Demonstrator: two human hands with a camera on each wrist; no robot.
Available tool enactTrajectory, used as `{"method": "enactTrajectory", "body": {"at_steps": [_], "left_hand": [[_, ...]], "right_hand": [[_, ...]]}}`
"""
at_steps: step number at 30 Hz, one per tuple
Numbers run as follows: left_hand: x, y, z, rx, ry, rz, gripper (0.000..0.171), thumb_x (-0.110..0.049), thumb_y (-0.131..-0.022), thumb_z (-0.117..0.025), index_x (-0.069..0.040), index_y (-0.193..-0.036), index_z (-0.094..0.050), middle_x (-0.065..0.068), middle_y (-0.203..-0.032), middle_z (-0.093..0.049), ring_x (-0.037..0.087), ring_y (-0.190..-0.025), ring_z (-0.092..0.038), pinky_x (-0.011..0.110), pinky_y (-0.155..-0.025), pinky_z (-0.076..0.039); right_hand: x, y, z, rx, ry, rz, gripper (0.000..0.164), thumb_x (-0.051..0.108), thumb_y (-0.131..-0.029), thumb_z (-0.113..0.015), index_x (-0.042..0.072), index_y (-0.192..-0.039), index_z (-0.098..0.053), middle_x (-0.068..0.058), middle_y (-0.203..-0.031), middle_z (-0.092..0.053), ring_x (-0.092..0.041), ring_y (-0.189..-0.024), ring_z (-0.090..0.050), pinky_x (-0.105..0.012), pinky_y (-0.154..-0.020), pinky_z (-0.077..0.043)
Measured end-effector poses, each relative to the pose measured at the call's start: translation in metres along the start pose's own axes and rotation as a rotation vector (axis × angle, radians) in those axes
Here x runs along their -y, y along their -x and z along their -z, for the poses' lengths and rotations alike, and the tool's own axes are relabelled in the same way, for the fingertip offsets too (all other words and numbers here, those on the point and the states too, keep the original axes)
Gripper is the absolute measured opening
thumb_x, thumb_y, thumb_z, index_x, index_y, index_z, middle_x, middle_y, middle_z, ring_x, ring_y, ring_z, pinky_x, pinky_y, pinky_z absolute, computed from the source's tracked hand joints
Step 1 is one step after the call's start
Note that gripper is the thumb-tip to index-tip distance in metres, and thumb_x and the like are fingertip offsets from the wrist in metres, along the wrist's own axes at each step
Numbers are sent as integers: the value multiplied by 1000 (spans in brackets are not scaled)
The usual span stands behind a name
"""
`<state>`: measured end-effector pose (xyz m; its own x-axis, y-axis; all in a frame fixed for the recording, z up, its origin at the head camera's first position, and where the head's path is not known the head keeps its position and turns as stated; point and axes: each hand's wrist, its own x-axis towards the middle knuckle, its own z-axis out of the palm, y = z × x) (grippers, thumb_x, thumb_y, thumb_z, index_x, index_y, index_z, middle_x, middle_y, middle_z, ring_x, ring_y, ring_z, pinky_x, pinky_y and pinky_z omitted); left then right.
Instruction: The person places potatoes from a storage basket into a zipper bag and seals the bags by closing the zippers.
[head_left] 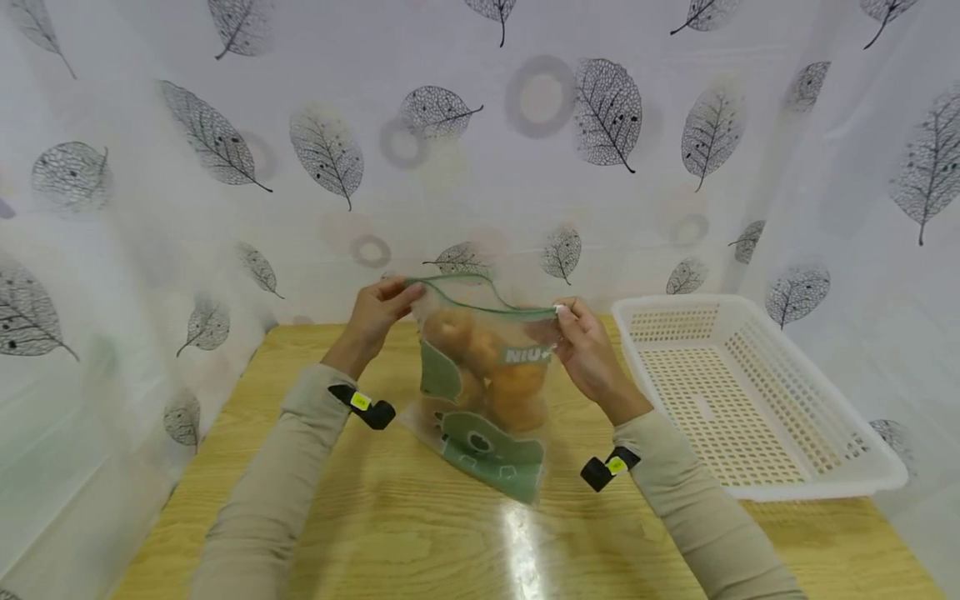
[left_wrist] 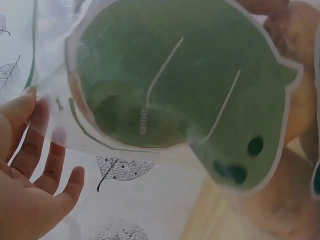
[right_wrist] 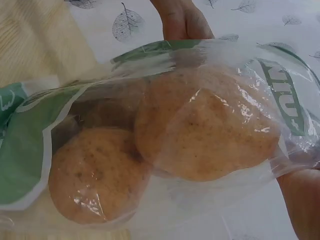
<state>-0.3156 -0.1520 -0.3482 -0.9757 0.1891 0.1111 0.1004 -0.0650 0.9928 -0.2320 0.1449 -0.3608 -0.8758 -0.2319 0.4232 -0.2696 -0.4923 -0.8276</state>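
Note:
A clear zip bag (head_left: 491,454) with green animal prints hangs between the two hands over the table, its green-edged mouth parted at the top. Several brown potatoes (right_wrist: 210,130) fill it; their speckled skin shows through the plastic in the right wrist view. At the bag's top left corner, the left hand (head_left: 372,321) pinches the rim between thumb and fingers. The right hand (head_left: 588,354) pinches the top right corner, where a small white slider (head_left: 559,309) shows at the fingertips. In the left wrist view, the left hand's other fingers (left_wrist: 52,165) lie behind the plastic.
To the right, a white perforated plastic basket (head_left: 705,408) stands on the wooden table (head_left: 420,542). A pale curtain (head_left: 465,192) with a leaf pattern encloses the back and both sides. Each sleeved wrist wears a dark strap with a small camera.

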Motion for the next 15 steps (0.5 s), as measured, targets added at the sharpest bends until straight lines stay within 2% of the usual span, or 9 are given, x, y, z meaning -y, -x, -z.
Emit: {"method": "enactTrajectory", "body": {"at_steps": [5,10,12,15], "left_hand": [[-9,12,9,-35,-28,-5,4,-22,-92,-67,-24,-92,-70,-11,-95,-67,8,-96,-59,30,-98,-49],[-24,25,16,-22,-63,-60,9,-19,-92,-66,-25,-92,-73,-13,-92,-70,7,-97,-62,23,-91,-51],[-32,29,16,-12,-59,-107,11,-18,-93,-65,-24,-93,-74,-13,-89,-72,7,-98,-62,24,-96,-49],[-46,33,14,-5,-17,-180,14,-15,-93,-64,-24,-92,-75,-11,-86,-73,9,-99,-64,34,-110,-40]], "right_hand": [[11,-4,5,-19,33,47,15,14,-105,-35,10,-107,-49,2,-97,-69,-11,-95,-67,-27,-94,-55],[24,-7,11,-52,79,77,11,15,-104,-38,9,-108,-47,1,-96,-70,-12,-96,-68,-30,-96,-54],[30,-8,13,-72,112,82,11,16,-103,-39,10,-107,-47,1,-95,-70,-12,-96,-68,-30,-96,-54],[40,-10,15,-95,180,88,11,19,-103,-42,11,-107,-47,2,-94,-70,-11,-94,-68,-27,-95,-54]]}}
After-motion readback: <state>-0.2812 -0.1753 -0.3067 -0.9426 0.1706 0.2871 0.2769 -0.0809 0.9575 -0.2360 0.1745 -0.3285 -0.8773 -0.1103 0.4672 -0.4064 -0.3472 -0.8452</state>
